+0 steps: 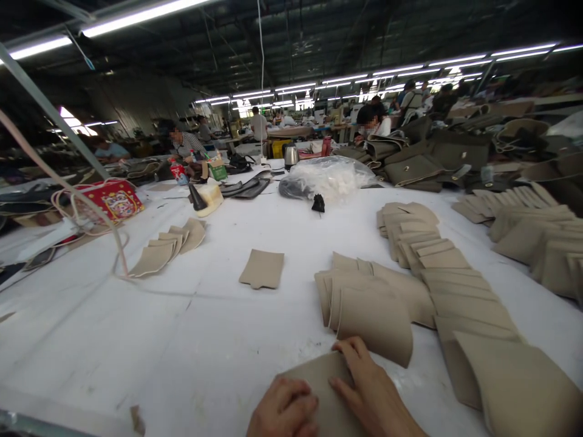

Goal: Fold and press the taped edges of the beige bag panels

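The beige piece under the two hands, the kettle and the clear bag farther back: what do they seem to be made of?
Beige piece: perhaps synthetic leather or dense fabric, matte; it looks even and without shine, so I cannot tell which.
Kettle: probably metal, polished, from its silvery shine.
Clear bag: very likely thin plastic, glossy; it is see-through and crumpled.

Seen from wearer: red patterned box [119,203] 10–11 o'clock; red-labelled bottle [179,172], green box [217,170] 11; metal kettle [290,156] 12, clear plastic bag [344,176] just nearer, 12–1.
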Demonstrator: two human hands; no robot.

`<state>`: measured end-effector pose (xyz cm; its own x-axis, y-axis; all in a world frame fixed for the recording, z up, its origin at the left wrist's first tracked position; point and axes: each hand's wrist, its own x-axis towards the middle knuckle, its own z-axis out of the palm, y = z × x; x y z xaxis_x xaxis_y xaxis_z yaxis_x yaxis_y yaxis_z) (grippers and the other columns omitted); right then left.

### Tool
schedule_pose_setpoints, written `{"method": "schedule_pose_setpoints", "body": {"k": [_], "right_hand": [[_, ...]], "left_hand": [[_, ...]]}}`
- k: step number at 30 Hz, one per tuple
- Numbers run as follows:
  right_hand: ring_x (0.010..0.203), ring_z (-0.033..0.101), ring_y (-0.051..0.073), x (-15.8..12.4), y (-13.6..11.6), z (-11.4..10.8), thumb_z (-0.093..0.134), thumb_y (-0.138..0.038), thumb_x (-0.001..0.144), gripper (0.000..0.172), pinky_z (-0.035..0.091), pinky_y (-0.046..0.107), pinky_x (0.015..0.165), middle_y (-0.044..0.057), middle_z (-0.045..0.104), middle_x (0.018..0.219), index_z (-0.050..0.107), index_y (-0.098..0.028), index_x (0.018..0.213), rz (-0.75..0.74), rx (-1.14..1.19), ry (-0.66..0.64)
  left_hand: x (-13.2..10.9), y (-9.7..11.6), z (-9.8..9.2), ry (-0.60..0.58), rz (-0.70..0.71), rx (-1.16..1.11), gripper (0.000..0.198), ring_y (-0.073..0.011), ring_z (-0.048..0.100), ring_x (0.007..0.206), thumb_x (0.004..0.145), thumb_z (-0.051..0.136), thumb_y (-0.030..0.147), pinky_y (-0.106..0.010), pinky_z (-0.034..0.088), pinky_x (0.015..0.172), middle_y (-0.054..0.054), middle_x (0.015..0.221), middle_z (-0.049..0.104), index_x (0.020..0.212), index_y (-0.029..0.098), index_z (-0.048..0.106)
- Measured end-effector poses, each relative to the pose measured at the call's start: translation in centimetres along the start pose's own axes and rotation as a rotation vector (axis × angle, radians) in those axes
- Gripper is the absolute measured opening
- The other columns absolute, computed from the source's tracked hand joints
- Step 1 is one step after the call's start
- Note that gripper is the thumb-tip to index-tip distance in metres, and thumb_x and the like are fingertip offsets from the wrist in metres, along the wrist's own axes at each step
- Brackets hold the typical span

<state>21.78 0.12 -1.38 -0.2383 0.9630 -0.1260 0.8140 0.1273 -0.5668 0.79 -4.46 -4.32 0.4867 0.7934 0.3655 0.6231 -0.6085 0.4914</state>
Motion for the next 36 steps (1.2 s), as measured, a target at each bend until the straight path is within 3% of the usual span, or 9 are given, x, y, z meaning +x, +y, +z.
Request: {"method": "schedule_pose_setpoints", "body": {"k": [3, 6, 10, 12, 15, 17, 19, 29, 36], "right_hand": [[0.075, 0.057, 0.016, -0.3, -0.4, -0.7, 0.048, -0.019, 0.08, 0.006, 0.041, 0.026, 0.068, -0.002, 0.059, 0.079, 0.051, -0.022, 0.085, -0.031, 0.153, -0.094], [0.065, 0.049, 0.013, -0.8, -0.2, -0.9, 0.048, -0.028, 0.084, 0.007, 0.034, 0.024, 0.06, -0.006, 0.052, 0.066, 0.048, -0.022, 0.08, -0.057, 0.251, -0.133], [0.061, 0.045, 0.012, -1.3, 0.7, -0.7, 0.048, -0.035, 0.086, 0.015, 0.031, 0.023, 0.056, -0.007, 0.046, 0.061, 0.047, -0.022, 0.08, -0.071, 0.282, -0.162], [0.061, 0.047, 0.012, -1.6, 0.8, -0.7, 0.047, -0.033, 0.087, 0.012, 0.034, 0.023, 0.057, -0.006, 0.049, 0.064, 0.049, -0.022, 0.084, -0.101, 0.254, -0.137], [0.073, 0.054, 0.013, -2.0, 0.2, -1.0, 0.042, -0.024, 0.09, 0.013, 0.041, 0.024, 0.066, 0.0, 0.056, 0.09, 0.052, -0.024, 0.098, -0.269, 0.16, -0.033], [0.081, 0.055, 0.015, -2.1, -0.5, -1.2, 0.043, -0.02, 0.089, 0.019, 0.044, 0.026, 0.071, 0.003, 0.054, 0.102, 0.054, -0.027, 0.103, -0.404, 0.042, 0.012], [0.083, 0.054, 0.017, -2.1, -1.3, -1.3, 0.048, -0.018, 0.087, 0.019, 0.044, 0.028, 0.072, 0.003, 0.056, 0.1, 0.056, -0.028, 0.101, -0.476, -0.086, 0.014], [0.077, 0.05, 0.017, -1.4, -1.7, 0.0, 0.052, -0.015, 0.087, 0.009, 0.034, 0.031, 0.07, 0.002, 0.058, 0.089, 0.057, -0.022, 0.088, -0.574, -0.142, 0.013], [0.083, 0.051, 0.017, -0.7, -3.1, -1.5, 0.061, -0.014, 0.083, 0.009, 0.033, 0.031, 0.073, 0.001, 0.059, 0.087, 0.057, -0.02, 0.078, -0.462, -0.116, -0.192]], "left_hand": [[2.8, -0.1, -2.4, 0.045, -0.284, -0.109, 0.026, -0.0193, 0.058, 0.096, 0.089, 0.047, 0.024, -0.032, 0.049, 0.085, -0.01, 0.102, 0.065, 0.106, 0.018, 0.065], [4.9, 0.2, -3.5, -0.137, -0.572, -0.267, 0.02, -0.0189, 0.06, 0.083, 0.081, 0.052, 0.023, -0.03, 0.046, 0.078, -0.004, 0.084, 0.069, 0.087, 0.018, 0.071], [5.9, 0.0, -3.7, -0.316, -0.641, -0.53, 0.019, -0.0131, 0.055, 0.067, 0.072, 0.053, 0.02, -0.023, 0.036, 0.061, 0.002, 0.064, 0.063, 0.07, 0.015, 0.071], [6.1, -0.2, -4.0, -0.346, -0.665, -0.642, 0.018, -0.0101, 0.047, 0.058, 0.068, 0.055, 0.021, -0.022, 0.031, 0.055, 0.003, 0.057, 0.056, 0.068, 0.013, 0.07], [6.6, -0.3, -4.6, -0.404, -0.802, -0.851, 0.016, -0.007, 0.036, 0.048, 0.061, 0.06, 0.023, -0.022, 0.025, 0.049, 0.005, 0.047, 0.047, 0.064, 0.01, 0.069], [6.9, -0.3, -4.8, -0.424, -0.912, -0.949, 0.015, -0.0064, 0.035, 0.045, 0.056, 0.064, 0.024, -0.022, 0.025, 0.047, 0.006, 0.044, 0.045, 0.06, 0.01, 0.067], [7.0, -0.3, -4.8, -0.433, -0.972, -0.987, 0.015, -0.0066, 0.036, 0.043, 0.053, 0.066, 0.025, -0.021, 0.027, 0.046, 0.005, 0.043, 0.046, 0.059, 0.011, 0.066], [6.6, -0.3, -4.4, -0.456, -0.906, -0.96, 0.016, -0.0071, 0.041, 0.045, 0.054, 0.062, 0.025, -0.021, 0.035, 0.048, 0.004, 0.046, 0.049, 0.06, 0.011, 0.065], [6.5, -0.1, -3.3, -0.446, -0.748, -0.774, 0.019, -0.0078, 0.037, 0.048, 0.056, 0.052, 0.018, -0.021, 0.027, 0.046, 0.005, 0.046, 0.046, 0.062, 0.011, 0.067]]}}
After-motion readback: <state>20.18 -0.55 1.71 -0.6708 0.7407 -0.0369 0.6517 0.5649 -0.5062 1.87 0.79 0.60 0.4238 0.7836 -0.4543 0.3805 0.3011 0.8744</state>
